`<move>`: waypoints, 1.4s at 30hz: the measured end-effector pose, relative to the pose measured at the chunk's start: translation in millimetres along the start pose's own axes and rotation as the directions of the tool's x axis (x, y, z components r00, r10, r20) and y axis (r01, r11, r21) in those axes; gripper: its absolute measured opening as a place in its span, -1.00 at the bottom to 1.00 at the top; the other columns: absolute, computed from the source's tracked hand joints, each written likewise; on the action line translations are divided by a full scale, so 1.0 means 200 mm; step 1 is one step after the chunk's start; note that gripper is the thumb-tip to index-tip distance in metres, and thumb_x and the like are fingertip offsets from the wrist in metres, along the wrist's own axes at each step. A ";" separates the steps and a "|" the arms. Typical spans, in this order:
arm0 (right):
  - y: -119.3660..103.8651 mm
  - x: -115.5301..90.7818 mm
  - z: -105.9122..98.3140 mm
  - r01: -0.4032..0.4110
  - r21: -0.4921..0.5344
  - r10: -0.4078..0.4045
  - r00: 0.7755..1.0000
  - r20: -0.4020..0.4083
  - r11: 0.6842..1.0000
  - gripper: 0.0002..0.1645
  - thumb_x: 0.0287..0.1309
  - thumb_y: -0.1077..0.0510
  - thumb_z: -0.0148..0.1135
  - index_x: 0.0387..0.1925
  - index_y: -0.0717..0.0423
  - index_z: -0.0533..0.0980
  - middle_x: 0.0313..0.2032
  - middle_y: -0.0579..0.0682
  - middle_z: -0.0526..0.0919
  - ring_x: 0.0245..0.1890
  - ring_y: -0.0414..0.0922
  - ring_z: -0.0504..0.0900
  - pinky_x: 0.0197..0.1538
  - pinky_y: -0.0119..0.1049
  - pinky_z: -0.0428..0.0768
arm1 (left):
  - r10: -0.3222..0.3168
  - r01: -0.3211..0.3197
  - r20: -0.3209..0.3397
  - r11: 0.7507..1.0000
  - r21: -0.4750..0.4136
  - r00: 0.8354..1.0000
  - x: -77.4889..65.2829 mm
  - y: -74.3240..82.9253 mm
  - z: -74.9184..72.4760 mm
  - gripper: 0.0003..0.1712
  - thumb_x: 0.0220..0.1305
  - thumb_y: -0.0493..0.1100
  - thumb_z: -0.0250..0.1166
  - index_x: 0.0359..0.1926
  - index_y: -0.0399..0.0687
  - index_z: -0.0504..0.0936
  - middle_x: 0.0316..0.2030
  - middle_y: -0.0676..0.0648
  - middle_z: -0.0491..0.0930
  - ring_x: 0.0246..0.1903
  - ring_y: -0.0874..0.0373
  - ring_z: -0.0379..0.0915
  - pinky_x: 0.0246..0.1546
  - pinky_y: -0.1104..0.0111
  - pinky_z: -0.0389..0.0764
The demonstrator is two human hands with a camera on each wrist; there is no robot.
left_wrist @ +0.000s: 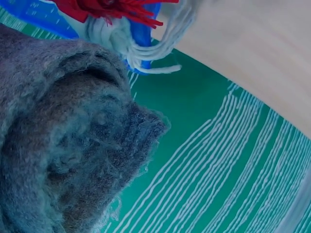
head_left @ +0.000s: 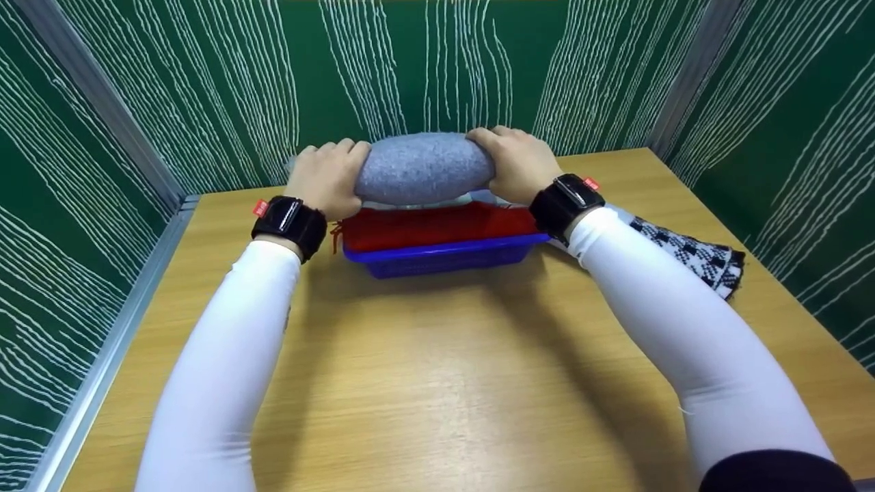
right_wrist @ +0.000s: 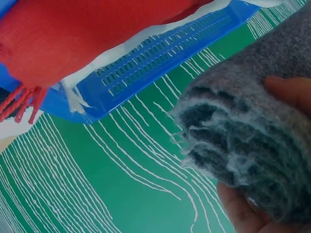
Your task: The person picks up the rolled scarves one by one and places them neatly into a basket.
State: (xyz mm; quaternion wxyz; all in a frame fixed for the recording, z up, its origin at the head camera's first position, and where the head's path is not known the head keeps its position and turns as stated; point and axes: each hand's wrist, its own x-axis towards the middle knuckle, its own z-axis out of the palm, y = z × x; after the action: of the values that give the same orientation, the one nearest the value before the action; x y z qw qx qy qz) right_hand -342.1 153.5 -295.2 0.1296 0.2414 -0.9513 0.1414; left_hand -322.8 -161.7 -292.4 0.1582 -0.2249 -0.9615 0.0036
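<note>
A rolled-up grey scarf point(head_left: 424, 167) is held level above the far part of the table, over a blue plastic basket point(head_left: 444, 256). My left hand point(head_left: 325, 179) grips one end of the roll and my right hand point(head_left: 521, 164) the other. Fuzzy, coiled layers of the scarf point(left_wrist: 97, 141) show at its end in the left wrist view. In the right wrist view, fingers and thumb point(right_wrist: 240, 209) wrap the roll's other end. Inside the basket lies a red fringed scarf point(head_left: 437, 227), with a white fringed scarf point(left_wrist: 112, 34) beside it.
A black-and-white patterned scarf point(head_left: 690, 256) lies on the wooden table point(head_left: 424, 369) at the right, partly hidden by my right forearm. Green panels point(head_left: 437, 61) with white lines close in the back and sides, framed by metal posts point(head_left: 701, 68).
</note>
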 end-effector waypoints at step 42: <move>0.14 -0.08 -0.03 -0.035 -0.015 0.034 0.998 -0.045 0.999 -0.10 0.01 0.31 0.53 0.45 0.01 0.51 0.22 0.33 0.67 0.24 0.36 0.65 0.30 0.39 0.60 | 0.040 -0.040 0.023 0.999 0.002 0.999 0.12 0.13 0.06 -0.06 0.17 0.26 0.58 0.39 -0.16 0.48 0.24 -0.30 0.63 0.21 -0.29 0.62 0.16 -0.18 0.63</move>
State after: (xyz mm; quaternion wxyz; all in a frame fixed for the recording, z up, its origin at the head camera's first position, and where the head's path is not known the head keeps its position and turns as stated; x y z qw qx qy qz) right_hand -341.5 186.7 -300.6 0.1501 0.2207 -0.9533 0.1414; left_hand -335.9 -126.0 -298.3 0.1471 -0.2438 -0.9586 0.0105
